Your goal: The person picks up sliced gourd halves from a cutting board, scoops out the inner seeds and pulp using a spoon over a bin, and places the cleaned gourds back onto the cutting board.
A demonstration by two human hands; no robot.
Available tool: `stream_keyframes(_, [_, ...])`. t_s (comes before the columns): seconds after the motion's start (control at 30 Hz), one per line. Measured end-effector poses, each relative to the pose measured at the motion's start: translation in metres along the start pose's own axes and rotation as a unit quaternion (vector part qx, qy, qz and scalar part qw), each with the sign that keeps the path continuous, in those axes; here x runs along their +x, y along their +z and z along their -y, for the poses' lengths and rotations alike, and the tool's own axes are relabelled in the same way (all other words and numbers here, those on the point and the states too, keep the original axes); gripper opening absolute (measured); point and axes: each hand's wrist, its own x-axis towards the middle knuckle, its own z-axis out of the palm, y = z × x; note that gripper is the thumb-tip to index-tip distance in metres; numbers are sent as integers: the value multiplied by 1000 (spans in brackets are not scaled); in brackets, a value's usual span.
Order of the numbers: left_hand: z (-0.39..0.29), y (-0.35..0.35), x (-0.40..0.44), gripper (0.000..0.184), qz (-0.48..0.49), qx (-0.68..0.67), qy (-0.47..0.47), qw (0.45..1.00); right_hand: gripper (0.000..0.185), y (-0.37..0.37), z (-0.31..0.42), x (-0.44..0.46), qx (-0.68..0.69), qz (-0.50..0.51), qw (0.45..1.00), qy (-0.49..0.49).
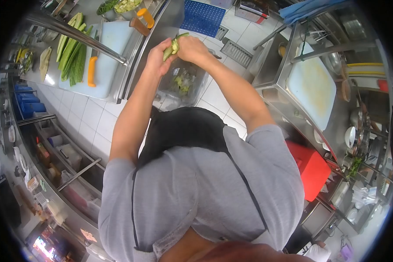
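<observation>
Out over a clear bin [199, 83], both hands meet at a cut piece of cucumber [172, 49] with green skin and pale flesh. My left hand [158, 56] is closed around its lower part. Curled fingers of my right hand [193, 49] press against its upper end; whether they also hold a small tool is hidden. Green and pale scraps [182, 83] lie in the bin beneath. To the left, several long cucumbers [72, 56] rest partly on a white cutting board [111, 56], beside an orange-handled knife [92, 70].
Bowls of cut greens [127, 5] and orange-capped bottles [145, 18] stand at the back of the left counter. A metal rail [81, 39] crosses above that counter. On the right is another counter with a white board [312, 85]; a red box [308, 168] sits below.
</observation>
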Motion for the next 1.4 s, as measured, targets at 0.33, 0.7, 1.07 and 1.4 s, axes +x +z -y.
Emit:
stream_keyframes(0.33, [15,5,40,31,-54,-36,-96,993,24,1,10,-34,71,27,997,1])
stream_keyframes(0.7, [26,-21,47,43,-11,-92,-9,996,22,60,-54,-38,248,45,959,127])
stream_keyframes(1.07, [-8,-14,0,45,80,-206,8,975,19,35,-37,-42,60,-101,992,43])
stream_keyframes(1.4, [-10,11,-6,58,150,-90,27,984,23,-45,-19,7,-27,-152,987,45])
